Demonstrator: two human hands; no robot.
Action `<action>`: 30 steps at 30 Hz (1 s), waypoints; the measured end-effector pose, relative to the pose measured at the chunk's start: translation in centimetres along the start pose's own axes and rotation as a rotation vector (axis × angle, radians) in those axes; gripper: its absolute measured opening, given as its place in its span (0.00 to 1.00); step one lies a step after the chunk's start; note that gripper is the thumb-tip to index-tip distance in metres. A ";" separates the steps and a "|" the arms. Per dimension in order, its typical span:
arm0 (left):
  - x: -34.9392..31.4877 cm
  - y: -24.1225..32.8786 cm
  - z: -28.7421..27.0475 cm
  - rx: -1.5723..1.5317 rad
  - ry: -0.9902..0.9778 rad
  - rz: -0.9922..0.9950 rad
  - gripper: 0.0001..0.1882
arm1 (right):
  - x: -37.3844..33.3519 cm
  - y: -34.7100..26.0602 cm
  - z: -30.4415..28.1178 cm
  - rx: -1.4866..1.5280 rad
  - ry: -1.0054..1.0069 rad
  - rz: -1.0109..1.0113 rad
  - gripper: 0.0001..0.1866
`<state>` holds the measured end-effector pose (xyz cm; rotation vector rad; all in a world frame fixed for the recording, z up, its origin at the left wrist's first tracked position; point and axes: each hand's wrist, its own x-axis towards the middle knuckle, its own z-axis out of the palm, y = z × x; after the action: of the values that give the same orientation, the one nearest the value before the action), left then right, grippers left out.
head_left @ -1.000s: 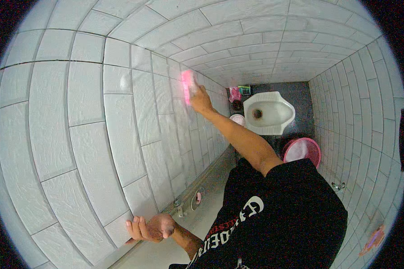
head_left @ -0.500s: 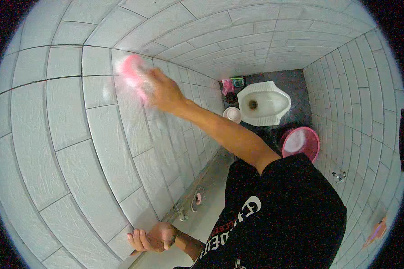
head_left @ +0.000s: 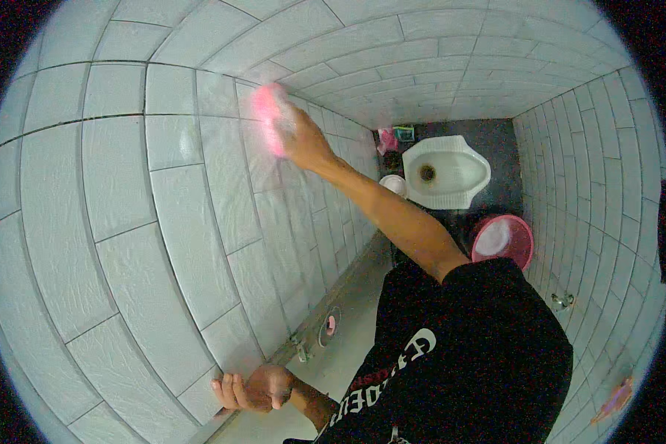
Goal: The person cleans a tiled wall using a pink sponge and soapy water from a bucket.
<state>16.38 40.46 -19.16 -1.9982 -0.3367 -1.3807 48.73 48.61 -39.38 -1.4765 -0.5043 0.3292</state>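
My right hand (head_left: 307, 140) is stretched out to the upper part of the left tiled wall (head_left: 177, 274). It is closed on a pink scrubber (head_left: 268, 111), smeared by motion, so I cannot tell whether it is a sponge or a brush. The scrubber is against the tiles, with whitish wet smears around it. Lower down, my left hand (head_left: 255, 388) is by the foot of the same wall, its fingers loosely bent and apart from the thumb. I see nothing in it.
A white squat toilet (head_left: 462, 174) is set in the dark floor, beside a white tub (head_left: 394, 183) and a pink packet (head_left: 387, 139). Near my body stands a pink bucket (head_left: 524, 248) with foam. Metal taps stick out at the left wall's base (head_left: 300, 349) and the right wall (head_left: 562, 301).
My right hand and the pink scrubber have slid right along the upper wall tiles. The view has shifted slightly. My left hand stays by the wall's foot.
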 end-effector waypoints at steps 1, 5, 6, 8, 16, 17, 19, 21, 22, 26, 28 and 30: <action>-0.2 -0.1 -0.1 0.017 0.006 -0.010 0.41 | 0.2 -1.9 0.2 -0.001 0.020 -0.161 0.31; -0.5 0.0 0.2 0.015 0.025 -0.019 0.40 | 0.9 -0.5 -0.3 -0.091 -0.007 -0.158 0.34; -0.4 0.2 0.4 0.018 0.025 -0.021 0.40 | 0.6 2.4 -0.5 -0.109 0.010 -0.114 0.33; -0.1 0.6 0.6 0.041 0.023 -0.033 0.40 | -0.9 7.9 -1.3 -0.039 -0.020 0.010 0.33; 0.0 0.5 1.0 -0.006 0.051 -0.035 0.38 | -2.7 12.4 -1.2 0.035 -0.161 0.394 0.36; -0.1 0.7 1.0 0.002 0.053 -0.036 0.38 | -2.0 10.6 -0.9 0.105 -0.146 0.251 0.36; -0.2 0.7 0.8 0.022 0.049 -0.043 0.37 | -0.6 2.0 -1.2 -0.031 -0.182 0.157 0.35; -0.1 0.9 0.9 0.001 0.067 -0.052 0.37 | -0.8 -2.7 -1.1 -0.114 -0.081 -0.076 0.34; -0.2 0.7 1.0 -0.013 0.079 -0.058 0.37 | -0.9 -4.0 -0.7 -0.064 -0.050 -0.188 0.34; -0.5 -0.2 0.7 -0.006 0.097 0.033 0.36 | -0.7 -2.1 0.0 -0.120 -0.006 -0.092 0.33; -0.2 0.6 0.5 -0.020 0.058 -0.058 0.38 | 0.2 2.8 0.4 -0.151 0.043 0.060 0.32; -0.6 0.4 0.9 -0.052 0.050 -0.075 0.39 | 0.5 5.7 0.2 -0.022 0.055 0.012 0.32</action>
<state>17.07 40.84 -20.06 -2.0072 -0.3599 -1.4982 49.64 49.48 -44.94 -1.5062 -0.4570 0.2926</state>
